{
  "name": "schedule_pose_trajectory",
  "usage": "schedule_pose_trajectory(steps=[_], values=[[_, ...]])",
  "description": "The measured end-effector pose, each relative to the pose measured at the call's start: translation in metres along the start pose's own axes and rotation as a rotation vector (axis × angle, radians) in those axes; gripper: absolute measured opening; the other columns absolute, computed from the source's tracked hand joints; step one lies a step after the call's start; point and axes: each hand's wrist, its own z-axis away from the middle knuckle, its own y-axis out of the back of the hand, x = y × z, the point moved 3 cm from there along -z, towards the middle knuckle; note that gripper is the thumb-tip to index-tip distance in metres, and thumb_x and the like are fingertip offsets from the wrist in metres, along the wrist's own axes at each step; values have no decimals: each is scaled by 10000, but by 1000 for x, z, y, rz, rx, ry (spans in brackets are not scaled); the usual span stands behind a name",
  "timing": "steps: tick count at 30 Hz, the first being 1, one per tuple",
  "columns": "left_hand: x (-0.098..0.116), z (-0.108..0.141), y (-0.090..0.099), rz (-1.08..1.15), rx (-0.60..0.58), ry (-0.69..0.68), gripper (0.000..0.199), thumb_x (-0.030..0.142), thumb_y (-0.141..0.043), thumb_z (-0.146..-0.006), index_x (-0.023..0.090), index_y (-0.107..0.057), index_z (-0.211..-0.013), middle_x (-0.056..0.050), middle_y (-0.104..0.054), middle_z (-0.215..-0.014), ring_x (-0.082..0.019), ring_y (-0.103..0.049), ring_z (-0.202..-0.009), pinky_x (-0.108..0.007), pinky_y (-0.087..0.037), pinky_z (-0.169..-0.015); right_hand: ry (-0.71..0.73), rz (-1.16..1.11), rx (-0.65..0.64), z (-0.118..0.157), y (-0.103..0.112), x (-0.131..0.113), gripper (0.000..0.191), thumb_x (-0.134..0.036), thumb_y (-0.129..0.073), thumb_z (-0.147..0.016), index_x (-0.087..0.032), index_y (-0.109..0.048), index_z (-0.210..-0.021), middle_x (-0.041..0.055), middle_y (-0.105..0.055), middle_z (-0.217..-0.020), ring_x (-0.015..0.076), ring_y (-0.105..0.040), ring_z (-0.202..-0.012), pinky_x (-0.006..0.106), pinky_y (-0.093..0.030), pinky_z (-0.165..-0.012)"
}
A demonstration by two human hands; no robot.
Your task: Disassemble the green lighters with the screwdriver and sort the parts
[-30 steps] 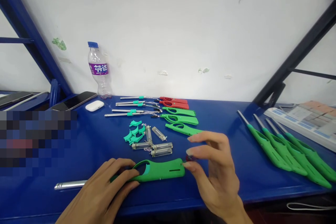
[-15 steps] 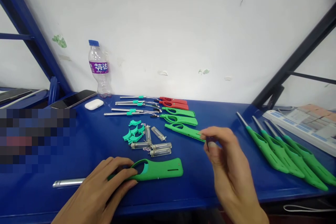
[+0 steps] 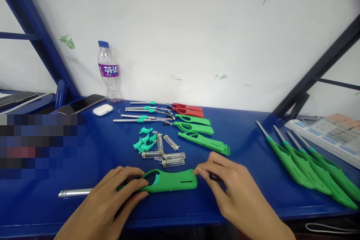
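Observation:
A green lighter (image 3: 177, 181) with a silver tube lies at the front of the blue table. My left hand (image 3: 118, 195) is closed on its neck, beside the trigger opening with a teal piece in it. At the wide end of the lighter, my right hand (image 3: 227, 187) is closed around a small dark tool (image 3: 214, 176), its fingertips close to the lighter's edge. Behind them lie teal triggers (image 3: 144, 140) and several clear fuel tanks (image 3: 173, 159). A green shell (image 3: 204, 142) rests farther back, on the right of these.
Red shells (image 3: 187, 111) and metal tubes (image 3: 132, 120) with wires lie at the back. Several green lighters (image 3: 298, 163) are on the right, near a white power strip (image 3: 323, 138). A bottle (image 3: 109, 71), phone (image 3: 82, 104) and white case (image 3: 102, 110) stand or lie back left.
My right hand has moved left and down from near the green shell to the wide end of the held lighter. My left hand keeps its grip. The view has shifted slightly.

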Motion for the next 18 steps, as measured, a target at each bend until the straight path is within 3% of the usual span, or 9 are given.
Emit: schedule_pose_trajectory(steps=[10,18], values=[[2,-2,2,10,-5,-10,280,447,-550,-1088,344,-686,-1310,28,-727,-1209,-144,-704,-1099,-218,-587,-979,-51,35,-49,1,-9,11,111,-341,-586,-1069,-324,-692,-1041,-12,-677,-975,206,-673,-738,337,-468,-644],[-1,5,-1,-27,-54,-13,271,413,-556,-1089,321,-675,-1314,17,-695,-1260,-139,-675,-1138,-218,-552,-1027,-203,-49,-209,-7,-13,12,153,-235,-536,-1085,-275,-649,-989,-7,-599,-985,180,-629,-812,313,-416,-747]])
